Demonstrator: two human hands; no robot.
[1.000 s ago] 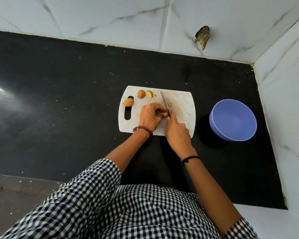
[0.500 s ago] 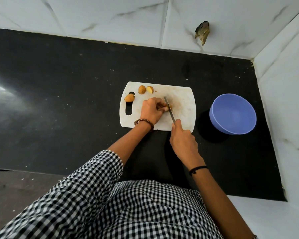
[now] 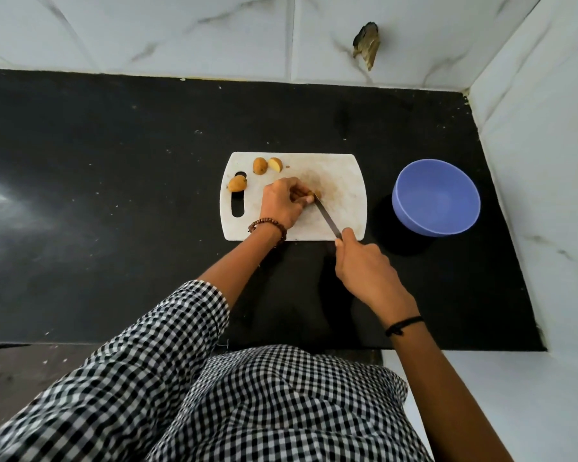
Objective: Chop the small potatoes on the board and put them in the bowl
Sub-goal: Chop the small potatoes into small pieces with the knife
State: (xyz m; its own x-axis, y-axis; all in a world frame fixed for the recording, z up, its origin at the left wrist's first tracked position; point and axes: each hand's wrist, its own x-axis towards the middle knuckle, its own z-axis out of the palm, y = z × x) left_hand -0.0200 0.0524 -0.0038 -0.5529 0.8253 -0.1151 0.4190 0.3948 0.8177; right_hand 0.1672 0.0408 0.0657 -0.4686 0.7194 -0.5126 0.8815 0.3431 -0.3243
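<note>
The left hand (image 3: 281, 205) pins a small potato (image 3: 316, 195) mid-board (image 3: 344, 181) with curled fingers, while the right hand (image 3: 364, 265), wrapped round the knife (image 3: 327, 217) handle, angles the blade up-left onto it (bowl (image 3: 436, 196) sits rightward, beside the board).

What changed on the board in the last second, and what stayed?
The right hand, gripping the knife, drew back toward the person past the board's near edge; the blade tip now meets the potato the left hand still holds. The other potatoes and the bowl stayed.
</note>
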